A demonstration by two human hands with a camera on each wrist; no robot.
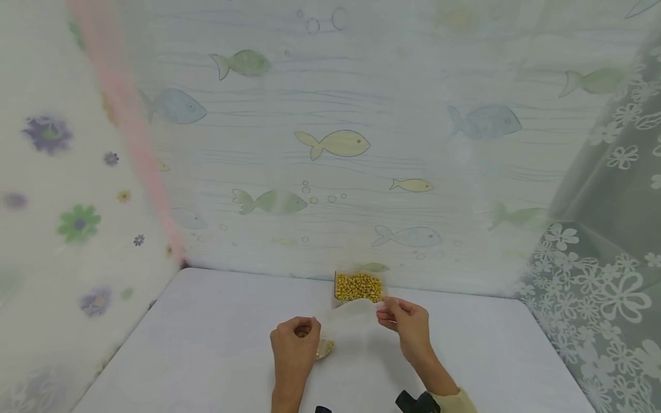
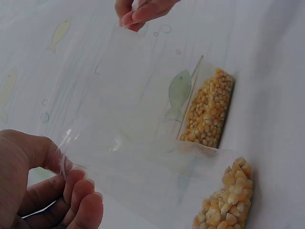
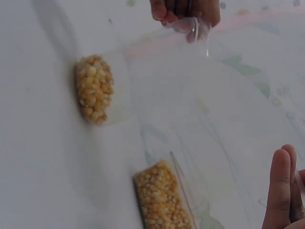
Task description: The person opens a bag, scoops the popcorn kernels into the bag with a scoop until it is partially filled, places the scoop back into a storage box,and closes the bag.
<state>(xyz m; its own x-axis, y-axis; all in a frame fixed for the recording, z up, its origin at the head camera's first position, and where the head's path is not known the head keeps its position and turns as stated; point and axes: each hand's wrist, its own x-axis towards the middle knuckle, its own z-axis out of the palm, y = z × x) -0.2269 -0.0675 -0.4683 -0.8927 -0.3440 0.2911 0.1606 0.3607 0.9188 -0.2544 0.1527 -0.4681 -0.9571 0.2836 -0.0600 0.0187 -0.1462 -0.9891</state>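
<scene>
A thin clear plastic bag (image 2: 128, 95) is stretched between the two hands, with corn kernels (image 2: 224, 200) gathered at its bottom, low over the white table. My left hand (image 1: 295, 350) pinches one upper corner of the bag between thumb and forefinger. At the opposite corner, my right hand (image 1: 410, 330) also pinches the film, held farther forward and a little higher. In the right wrist view the kernels (image 3: 95, 90) bulge in the bag's lower end. Part of the kernels is hidden behind the left hand in the head view.
A clear rectangular container (image 2: 203, 69) of yellow corn kernels (image 1: 358, 285) stands at the table's back edge, just beyond the bag. Behind the white table (image 1: 222, 321) hangs a fish-print curtain (image 1: 330, 86); flowered sheets flank both sides. Black wrist gear (image 1: 418, 401) shows at the bottom.
</scene>
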